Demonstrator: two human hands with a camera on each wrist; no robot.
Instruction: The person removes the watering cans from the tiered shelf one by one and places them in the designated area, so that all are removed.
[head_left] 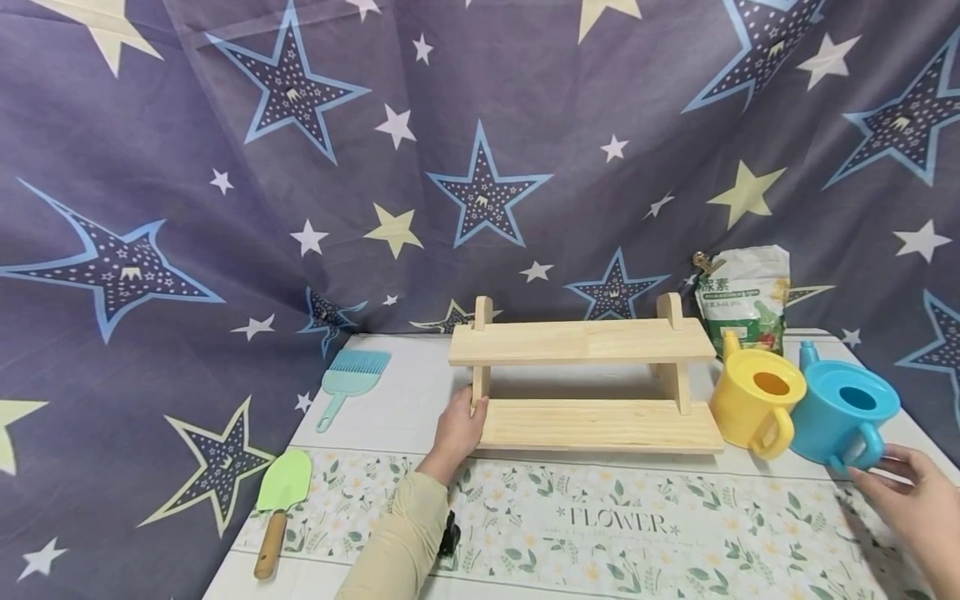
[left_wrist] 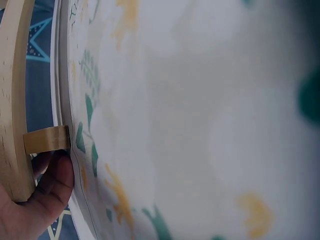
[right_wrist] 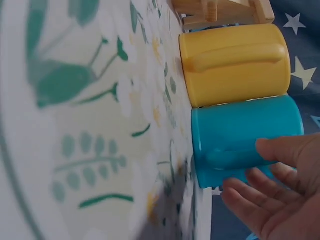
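Note:
A two-tier wooden shelf (head_left: 592,425) stands toward the back of the table. My left hand (head_left: 459,425) grips the left end of its lower board; in the left wrist view, the fingers (left_wrist: 55,182) curl beneath the board beside a short wooden foot (left_wrist: 47,140). To the shelf's right, a yellow watering can (head_left: 742,400) and a blue watering can (head_left: 843,412) stand upright side by side. At the blue can's handle is my right hand (head_left: 911,492), its fingers spread and its thumb near the handle. Whether it touches the handle, I cannot tell.
Behind the yellow can stands a white and green bag (head_left: 746,292) with a clip on top. A blue dustpan-shaped tool (head_left: 352,375) and a green trowel with a wooden handle (head_left: 285,483) lie at the left. Star-patterned cloth (head_left: 480,200) hangs behind the table.

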